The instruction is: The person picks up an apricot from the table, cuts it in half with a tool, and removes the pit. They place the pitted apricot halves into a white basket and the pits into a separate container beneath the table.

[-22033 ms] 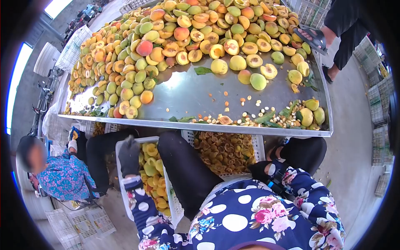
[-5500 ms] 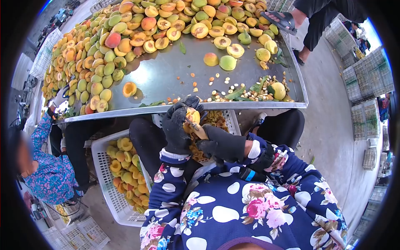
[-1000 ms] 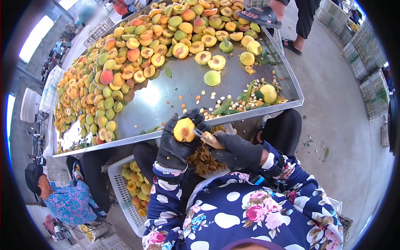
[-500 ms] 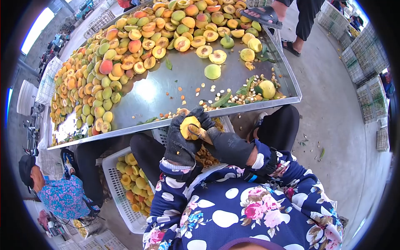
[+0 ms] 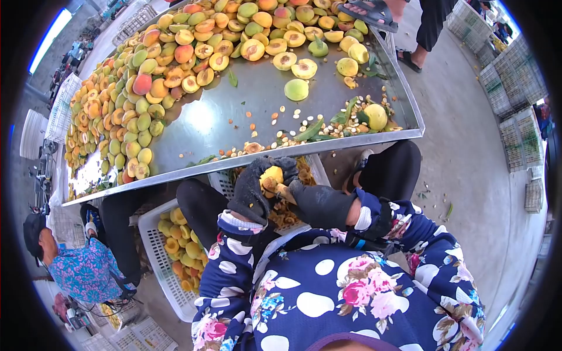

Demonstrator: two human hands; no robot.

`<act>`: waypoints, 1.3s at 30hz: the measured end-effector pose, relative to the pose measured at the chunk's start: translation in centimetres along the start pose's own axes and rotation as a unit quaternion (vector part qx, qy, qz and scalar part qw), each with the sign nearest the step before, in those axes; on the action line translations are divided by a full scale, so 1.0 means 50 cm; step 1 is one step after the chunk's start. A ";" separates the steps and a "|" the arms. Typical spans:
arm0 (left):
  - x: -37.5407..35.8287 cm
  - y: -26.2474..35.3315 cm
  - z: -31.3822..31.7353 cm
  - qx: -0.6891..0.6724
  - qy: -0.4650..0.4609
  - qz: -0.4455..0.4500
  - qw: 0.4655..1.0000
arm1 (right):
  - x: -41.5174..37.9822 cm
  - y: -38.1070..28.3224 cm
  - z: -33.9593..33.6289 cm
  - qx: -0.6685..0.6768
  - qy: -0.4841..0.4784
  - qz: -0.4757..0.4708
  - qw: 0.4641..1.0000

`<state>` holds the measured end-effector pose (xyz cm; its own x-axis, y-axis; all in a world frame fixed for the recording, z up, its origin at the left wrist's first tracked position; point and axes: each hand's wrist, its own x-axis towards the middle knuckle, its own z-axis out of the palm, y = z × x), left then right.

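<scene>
In the head view, my left hand (image 5: 250,192), in a dark glove, is closed around a yellow peach piece (image 5: 271,178) just below the table's near edge. My right hand (image 5: 321,203), also gloved, grips a tool with a light wooden handle (image 5: 285,193). Its working end is at the peach, where fruit and fingers hide it. Beneath my hands stands a white crate (image 5: 318,171) with peach scraps in it. Whole and halved peaches (image 5: 126,117) are heaped on the metal table (image 5: 234,128) in front of me.
Pits and leaves (image 5: 310,130) lie along the table's raised near rim. A white basket of peaches (image 5: 153,257) stands by my left leg. One person (image 5: 88,272) sits at the left; another person's sandalled foot (image 5: 374,14) rests at the far table corner. Crates (image 5: 514,76) are stacked right.
The peach has turned in my left hand, and its hollow no longer faces me as openly. Both hands sit slightly lower relative to the table edge. The view has shifted a little.
</scene>
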<state>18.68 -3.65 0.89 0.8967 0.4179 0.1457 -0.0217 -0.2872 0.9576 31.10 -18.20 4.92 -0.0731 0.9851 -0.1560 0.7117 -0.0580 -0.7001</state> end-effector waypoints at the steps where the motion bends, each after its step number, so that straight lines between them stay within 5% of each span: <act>1: 0.002 0.010 0.001 0.034 0.020 0.006 0.999 | 0.000 0.009 0.009 0.002 0.000 0.001 1.000; 4: 0.006 0.050 0.004 -0.068 0.019 0.022 0.997 | -0.003 0.014 0.010 0.077 0.084 -0.092 0.989; 5: 0.006 0.032 0.009 -0.069 0.020 0.021 0.997 | -0.003 -0.024 -0.034 0.242 -0.019 0.043 0.969; 6: 0.003 -0.002 0.016 -0.175 0.047 -0.041 0.983 | -0.003 -0.044 -0.056 0.393 -0.121 0.175 0.894; 8: 0.011 0.014 0.022 -0.280 0.075 -0.102 0.952 | 0.003 -0.040 -0.054 0.471 -0.135 0.178 0.854; 10: 0.013 0.051 0.025 -0.509 0.087 -0.152 0.843 | 0.007 -0.032 -0.046 0.545 -0.145 0.179 0.806; 13: 0.020 0.080 0.044 -0.505 0.194 -0.193 0.819 | 0.010 -0.011 -0.023 0.627 -0.184 0.166 0.739; 15: 0.026 0.067 0.044 -0.578 0.178 -0.188 0.774 | 0.006 -0.004 0.000 0.730 -0.177 0.147 0.643; 16: 0.030 0.058 0.043 -0.645 0.161 -0.181 0.725 | 0.004 -0.008 0.000 0.730 -0.177 0.147 0.644; 20: 0.038 0.031 0.027 -0.645 0.229 -0.140 0.715 | -0.015 -0.013 -0.005 0.702 -0.144 0.117 0.688; 21: 0.020 0.036 0.030 -0.307 0.251 -0.057 0.917 | -0.023 -0.009 -0.007 0.697 -0.126 0.114 0.697; 23: 0.003 0.095 -0.020 -0.303 0.281 -0.089 0.906 | -0.020 0.019 0.005 0.688 -0.120 0.097 0.710; 25: -0.059 0.108 -0.081 0.080 0.248 -0.048 0.964 | -0.007 0.036 0.016 0.452 -0.124 0.246 0.849; 26: -0.086 0.098 -0.115 0.199 0.265 0.007 0.943 | -0.008 0.045 0.022 0.206 -0.117 0.212 0.948; 27: -0.114 0.087 -0.150 0.314 0.278 0.065 0.905 | -0.011 0.060 0.035 0.203 -0.109 0.213 0.949; 29: -0.188 0.125 -0.231 0.442 0.220 0.043 0.869 | -0.014 0.097 0.072 0.073 -0.158 0.193 0.966; 32: -0.291 0.074 -0.303 0.278 0.263 -0.064 0.921 | -0.019 0.142 0.105 0.101 -0.136 0.169 0.971; 34: -0.264 0.131 -0.299 0.287 0.309 -0.399 0.815 | -0.017 0.172 0.134 0.096 -0.127 0.155 0.975; 35: -0.245 0.126 -0.300 0.289 0.302 -0.396 0.818 | -0.018 0.186 0.144 0.088 -0.122 0.137 0.979; 37: -0.170 0.138 -0.287 0.286 0.288 -0.233 0.884 | -0.013 0.157 0.104 0.123 -0.127 0.182 0.967; 39: -0.047 0.170 -0.248 0.070 0.245 -0.289 0.923 | -0.009 0.167 0.117 0.131 -0.170 0.183 0.960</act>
<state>10.91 3.63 11.80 0.4323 0.8656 -0.2526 0.4861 0.0122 0.8738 32.99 -20.08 -4.95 -0.1068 0.7844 -0.6110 0.5362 -0.4720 -0.6998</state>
